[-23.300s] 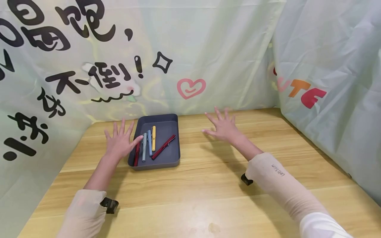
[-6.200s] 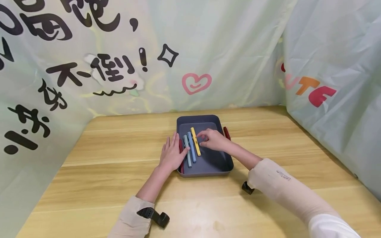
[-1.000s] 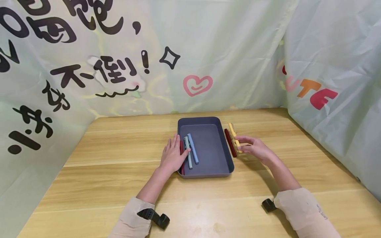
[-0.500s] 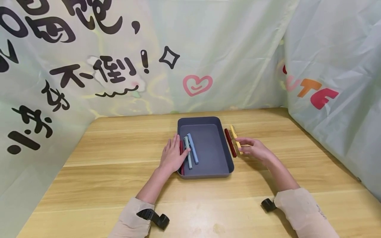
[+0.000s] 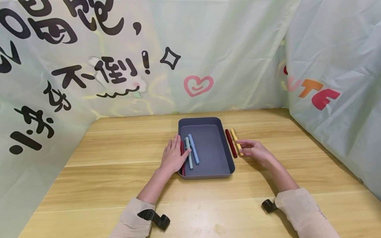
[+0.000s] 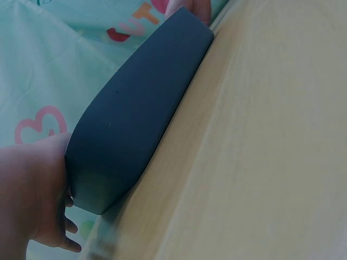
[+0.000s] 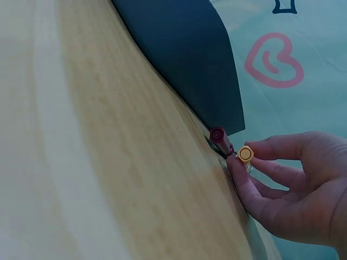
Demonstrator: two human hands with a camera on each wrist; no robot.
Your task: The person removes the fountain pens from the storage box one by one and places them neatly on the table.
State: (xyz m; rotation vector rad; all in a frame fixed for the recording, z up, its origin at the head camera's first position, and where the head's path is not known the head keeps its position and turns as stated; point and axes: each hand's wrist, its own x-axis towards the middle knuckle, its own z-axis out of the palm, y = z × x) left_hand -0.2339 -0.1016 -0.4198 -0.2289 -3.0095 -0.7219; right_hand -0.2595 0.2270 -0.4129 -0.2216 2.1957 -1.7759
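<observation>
My left hand (image 5: 174, 155) holds the left wall of the dark grey tray (image 5: 212, 148), its thumb over the rim and fingers along the outside. Inside, near that thumb, lie a red pen (image 5: 182, 167), a grey-green pen (image 5: 189, 157) and a blue pen (image 5: 194, 150). To the tray's right, my right hand (image 5: 257, 152) pinches a yellow pen (image 5: 234, 134) between thumb and fingers. It is roughly parallel to a dark red pen (image 5: 231, 143) on the table, on the tray side. In the right wrist view the ends of the yellow pen (image 7: 245, 154) and dark red pen (image 7: 218, 136) sit close together.
The wooden table (image 5: 119, 145) carries everything. Behind it hangs a printed cloth (image 5: 244, 59) with dark writing and a pink heart, and another cloth (image 5: 336, 59) closes off the right side. Black wrist cameras show below both hands.
Since the first frame, the tray has shifted right and the dark red pen has come out beside it. The yellow pen has left the tray and just now lowered slightly toward the table.
</observation>
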